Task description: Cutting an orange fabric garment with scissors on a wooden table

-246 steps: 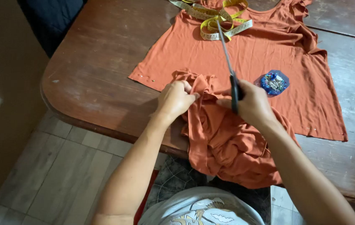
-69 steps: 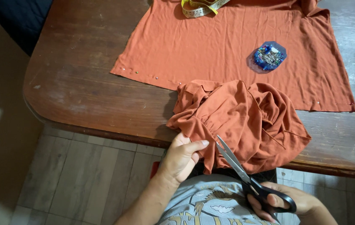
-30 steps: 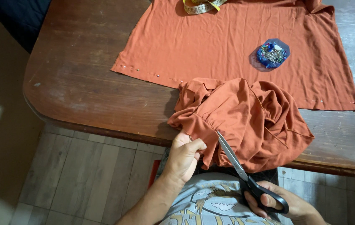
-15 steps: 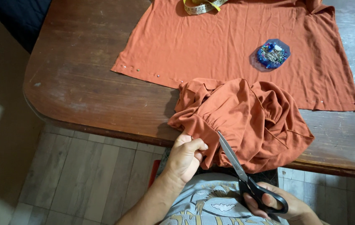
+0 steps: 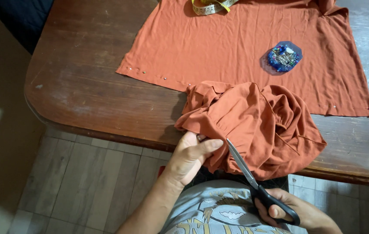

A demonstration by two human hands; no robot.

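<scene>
A bunched piece of rust-orange fabric (image 5: 258, 123) lies heaped at the near edge of the wooden table (image 5: 84, 86). My left hand (image 5: 191, 156) pinches the lower left edge of that heap. My right hand (image 5: 290, 212) grips the black handles of a pair of scissors (image 5: 247, 173), whose blades point up-left and meet the fabric just right of my left thumb. Behind the heap a flat orange fabric panel (image 5: 219, 43) is spread out, with pins along its near hem.
A blue pin holder full of pins (image 5: 283, 57) sits on the flat panel. A yellow measuring tape (image 5: 210, 5) lies at the top edge. Tiled floor (image 5: 84, 173) shows below the table's rounded edge, and a dark blue object (image 5: 17, 19) stands at upper left.
Since the oldest frame, both hands and the scissors came back from the table to the near edge of the heap. Over the last second the blades edged slightly into the fabric.
</scene>
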